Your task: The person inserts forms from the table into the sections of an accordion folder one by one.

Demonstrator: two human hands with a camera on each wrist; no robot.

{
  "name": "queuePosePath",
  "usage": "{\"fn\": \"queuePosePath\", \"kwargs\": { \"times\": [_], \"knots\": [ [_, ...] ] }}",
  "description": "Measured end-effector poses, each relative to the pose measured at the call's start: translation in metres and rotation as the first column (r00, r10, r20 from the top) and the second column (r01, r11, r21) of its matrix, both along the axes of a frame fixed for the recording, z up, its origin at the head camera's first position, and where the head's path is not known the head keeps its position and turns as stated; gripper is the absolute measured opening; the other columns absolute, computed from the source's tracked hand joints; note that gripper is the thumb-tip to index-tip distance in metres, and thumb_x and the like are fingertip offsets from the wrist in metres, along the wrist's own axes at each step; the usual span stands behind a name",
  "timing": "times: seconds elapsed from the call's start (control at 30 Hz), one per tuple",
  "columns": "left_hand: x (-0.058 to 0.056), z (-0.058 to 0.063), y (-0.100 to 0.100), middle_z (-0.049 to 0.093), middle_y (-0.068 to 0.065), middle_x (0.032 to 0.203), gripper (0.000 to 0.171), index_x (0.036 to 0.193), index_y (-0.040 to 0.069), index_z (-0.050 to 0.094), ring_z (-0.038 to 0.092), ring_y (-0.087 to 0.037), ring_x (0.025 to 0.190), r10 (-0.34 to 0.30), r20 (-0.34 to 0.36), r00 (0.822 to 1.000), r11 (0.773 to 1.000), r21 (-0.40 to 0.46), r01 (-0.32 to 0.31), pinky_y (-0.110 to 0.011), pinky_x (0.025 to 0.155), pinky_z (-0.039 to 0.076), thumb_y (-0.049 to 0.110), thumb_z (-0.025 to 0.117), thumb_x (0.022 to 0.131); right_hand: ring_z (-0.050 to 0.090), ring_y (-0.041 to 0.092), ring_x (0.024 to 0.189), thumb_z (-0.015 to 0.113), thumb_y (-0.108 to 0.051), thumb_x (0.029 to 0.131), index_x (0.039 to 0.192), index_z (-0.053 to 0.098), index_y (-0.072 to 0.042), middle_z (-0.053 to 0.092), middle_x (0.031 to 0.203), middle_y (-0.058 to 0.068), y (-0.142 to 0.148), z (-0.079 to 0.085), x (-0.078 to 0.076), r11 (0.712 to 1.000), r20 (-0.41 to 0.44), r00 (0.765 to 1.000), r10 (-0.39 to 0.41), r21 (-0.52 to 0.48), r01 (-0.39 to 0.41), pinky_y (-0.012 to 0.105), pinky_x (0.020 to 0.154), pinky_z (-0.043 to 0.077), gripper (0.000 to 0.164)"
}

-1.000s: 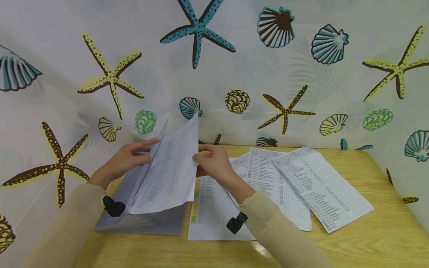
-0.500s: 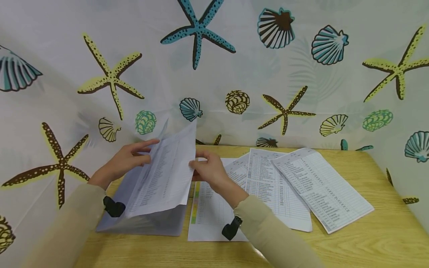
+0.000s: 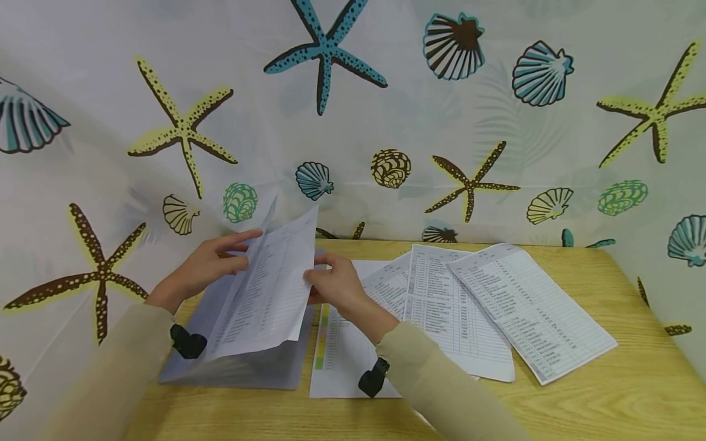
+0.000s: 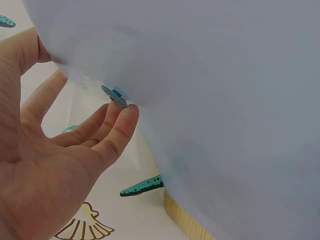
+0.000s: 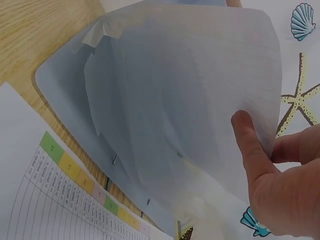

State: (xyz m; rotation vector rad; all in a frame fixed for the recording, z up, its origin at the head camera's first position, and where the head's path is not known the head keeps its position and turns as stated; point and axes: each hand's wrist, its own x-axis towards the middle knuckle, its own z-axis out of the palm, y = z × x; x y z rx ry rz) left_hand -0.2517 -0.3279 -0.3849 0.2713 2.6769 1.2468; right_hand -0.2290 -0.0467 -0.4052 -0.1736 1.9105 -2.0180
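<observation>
A translucent blue-grey plastic folder (image 3: pixel 270 370) lies on the table at left, its upper cover raised. My left hand (image 3: pixel 201 266) holds that cover by its far left edge; a small blue snap button (image 4: pixel 114 95) shows by the fingertips in the left wrist view. Inside the folder, printed sheets (image 3: pixel 270 288) stand tilted up. My right hand (image 3: pixel 339 285) pinches their right edge, thumb (image 5: pixel 245 125) on one face and fingers behind. How many sheets it pinches, I cannot tell. The pale side of the paper (image 5: pixel 210 75) fills much of the right wrist view.
To the right, several printed lists lie fanned on the wooden table (image 3: pixel 579 392): one with a coloured column (image 3: pixel 321 337), a middle list (image 3: pixel 458 306) and a rightmost list (image 3: pixel 532 312). Behind hangs a white cloth (image 3: pixel 386 122) with starfish and shells.
My right hand has moved left and slightly down with the sheets, bringing their edge further over the folder. The left hand and the raised cover stay put.
</observation>
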Motion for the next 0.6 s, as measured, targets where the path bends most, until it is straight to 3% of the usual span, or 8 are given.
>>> {"fn": "queuePosePath", "kwargs": {
  "times": [0.3,0.6],
  "knots": [
    [0.0,0.002,0.0,0.041,-0.027,0.163,0.067,0.164,0.022,0.04,0.057,-0.05,0.134,-0.006,-0.004,1.0,1.0,0.01,0.006,-0.047,0.101,0.052,0.018,0.062,0.1,0.08,0.034,0.087,0.063,-0.007,0.101,0.141,0.058,0.002,0.079,0.107,0.023,-0.017,-0.001,0.003,1.0,0.025,1.0,0.013,-0.02,-0.013,0.042,0.075,0.065,0.042],
    [0.001,0.003,0.0,0.044,-0.028,0.16,0.066,0.164,0.02,0.04,0.059,-0.05,0.132,-0.024,-0.006,1.0,0.999,0.027,0.024,-0.041,0.097,0.052,0.018,0.059,0.101,0.08,0.034,0.079,0.063,-0.009,0.1,0.137,0.061,0.001,0.08,0.096,0.021,-0.033,-0.006,0.002,0.999,0.028,1.0,0.012,0.036,-0.013,0.042,0.072,0.065,0.038]
  ]
}}
